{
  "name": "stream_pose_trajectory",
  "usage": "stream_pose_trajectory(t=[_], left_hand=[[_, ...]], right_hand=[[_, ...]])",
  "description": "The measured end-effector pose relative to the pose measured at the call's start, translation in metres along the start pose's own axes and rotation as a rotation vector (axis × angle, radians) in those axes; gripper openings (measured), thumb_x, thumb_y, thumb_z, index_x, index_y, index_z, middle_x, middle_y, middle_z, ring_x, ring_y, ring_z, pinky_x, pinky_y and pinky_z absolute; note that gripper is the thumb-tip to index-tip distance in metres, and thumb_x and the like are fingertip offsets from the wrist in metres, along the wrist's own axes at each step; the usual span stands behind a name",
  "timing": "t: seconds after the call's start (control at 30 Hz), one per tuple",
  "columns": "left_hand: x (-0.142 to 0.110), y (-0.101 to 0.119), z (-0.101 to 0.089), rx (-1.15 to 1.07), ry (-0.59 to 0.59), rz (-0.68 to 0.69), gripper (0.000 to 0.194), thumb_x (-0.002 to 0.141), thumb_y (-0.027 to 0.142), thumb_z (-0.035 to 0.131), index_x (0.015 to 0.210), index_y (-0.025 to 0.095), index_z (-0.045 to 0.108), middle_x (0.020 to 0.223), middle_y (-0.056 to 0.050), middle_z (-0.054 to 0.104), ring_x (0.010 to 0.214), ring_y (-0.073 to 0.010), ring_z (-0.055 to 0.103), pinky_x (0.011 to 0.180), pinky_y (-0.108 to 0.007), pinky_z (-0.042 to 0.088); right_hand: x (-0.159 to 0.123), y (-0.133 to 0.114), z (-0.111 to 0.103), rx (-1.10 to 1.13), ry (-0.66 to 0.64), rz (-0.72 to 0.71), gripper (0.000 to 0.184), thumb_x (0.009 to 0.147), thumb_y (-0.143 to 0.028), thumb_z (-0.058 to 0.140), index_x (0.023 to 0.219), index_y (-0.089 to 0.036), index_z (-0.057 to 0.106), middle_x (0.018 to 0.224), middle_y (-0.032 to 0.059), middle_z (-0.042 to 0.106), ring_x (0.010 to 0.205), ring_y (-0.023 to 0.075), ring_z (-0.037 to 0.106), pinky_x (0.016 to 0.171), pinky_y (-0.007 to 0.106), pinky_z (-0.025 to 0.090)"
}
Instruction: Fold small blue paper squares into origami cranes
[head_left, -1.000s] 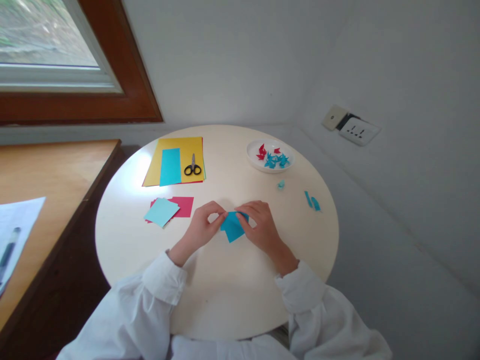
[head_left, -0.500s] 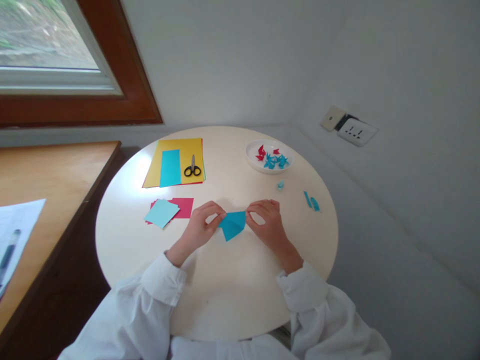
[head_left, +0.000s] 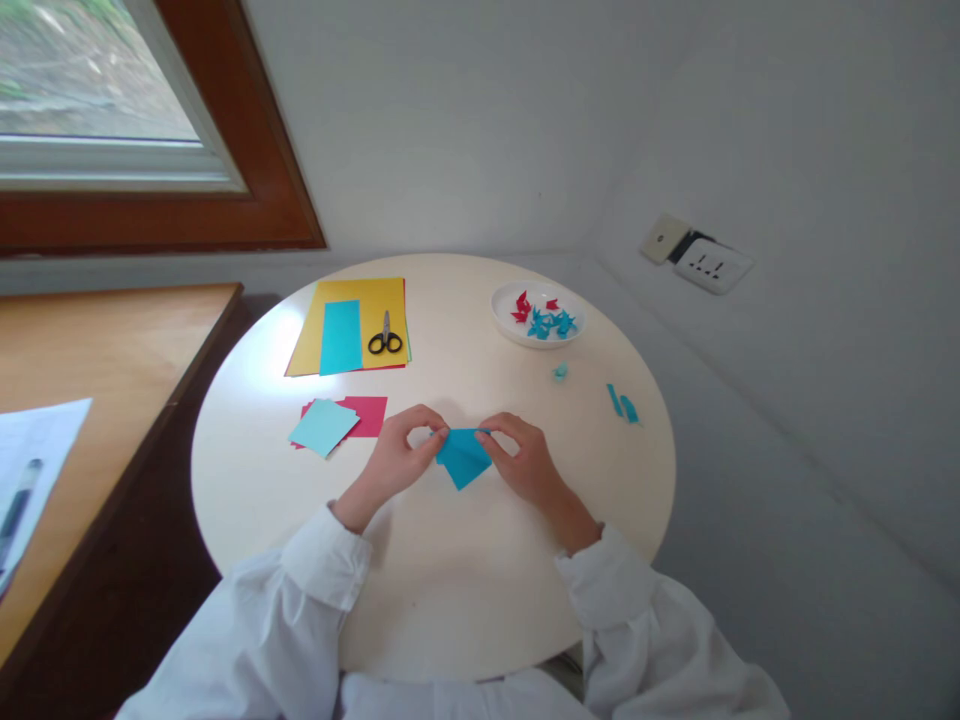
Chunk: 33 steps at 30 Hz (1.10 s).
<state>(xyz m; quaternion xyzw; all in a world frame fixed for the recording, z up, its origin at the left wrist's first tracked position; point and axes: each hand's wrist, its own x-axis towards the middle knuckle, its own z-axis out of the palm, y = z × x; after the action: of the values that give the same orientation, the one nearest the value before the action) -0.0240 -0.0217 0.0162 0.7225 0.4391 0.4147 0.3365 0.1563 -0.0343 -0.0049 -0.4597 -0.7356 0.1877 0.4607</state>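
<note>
Between my hands is a folded sheet of blue origami paper, its lower corner pointing toward me. My left hand pinches its upper left corner between thumb and fingers. At the upper right edge, my right hand pinches the same paper. Left of my left hand lies a stack of small squares, a light blue square on top and pink squares sticking out beneath. Beyond my right hand rests a small crumpled light blue paper piece.
A white plate holds red and blue folded paper figures. Black-handled scissors and a blue strip lie on yellow sheets at back left. Blue scraps are near the right edge of the round table.
My right hand has moved left and slightly down along the paper's upper edge, closer to my left hand. The paper's lower corner has shifted slightly down and right.
</note>
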Motion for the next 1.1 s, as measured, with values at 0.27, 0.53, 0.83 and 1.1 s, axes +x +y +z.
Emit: stream_pose_trajectory(t=[0.27,0.53,0.83,1.1], left_hand=[[-0.001,0.001,0.002,-0.011,-0.120,0.068,0.009,0.072,0.013,0.049,0.070,0.015,0.058,0.073,-0.003,0.062,0.070,-0.0137,0.057,0.065,-0.025,0.045],[0.002,-0.004,-0.006,-0.022,0.114,-0.019,0.007,0.067,0.013,0.049,0.066,0.016,0.055,0.069,-0.002,0.059,0.069,-0.0139,0.056,0.066,-0.026,0.044],[0.002,0.004,0.008,-0.313,-0.060,-0.283,0.024,0.074,0.038,0.056,0.074,0.014,0.058,0.071,-0.004,0.061,0.068,-0.0150,0.058,0.063,-0.027,0.046],[0.001,-0.004,0.011,-0.292,0.006,-0.227,0.020,0.072,0.033,0.059,0.066,0.015,0.053,0.060,0.003,0.049,0.056,-0.0096,0.046,0.051,-0.021,0.037]], right_hand=[[-0.001,-0.011,0.004,-0.024,-0.036,-0.105,0.010,0.081,-0.021,0.053,0.072,-0.019,0.058,0.069,0.0025,0.064,0.067,0.0143,0.057,0.065,0.028,0.044],[0.000,0.000,-0.009,0.076,0.183,0.095,0.011,0.079,-0.025,0.054,0.071,-0.019,0.058,0.068,0.0013,0.061,0.065,0.0138,0.055,0.062,0.027,0.044],[-0.002,-0.001,-0.003,0.026,0.333,0.036,0.005,0.078,-0.022,0.057,0.075,-0.020,0.060,0.073,0.0022,0.063,0.069,0.0149,0.058,0.065,0.029,0.047],[-0.003,-0.005,0.001,0.135,0.092,-0.082,0.008,0.075,-0.024,0.062,0.082,-0.021,0.065,0.082,0.0055,0.065,0.082,0.0170,0.060,0.075,0.033,0.049]])
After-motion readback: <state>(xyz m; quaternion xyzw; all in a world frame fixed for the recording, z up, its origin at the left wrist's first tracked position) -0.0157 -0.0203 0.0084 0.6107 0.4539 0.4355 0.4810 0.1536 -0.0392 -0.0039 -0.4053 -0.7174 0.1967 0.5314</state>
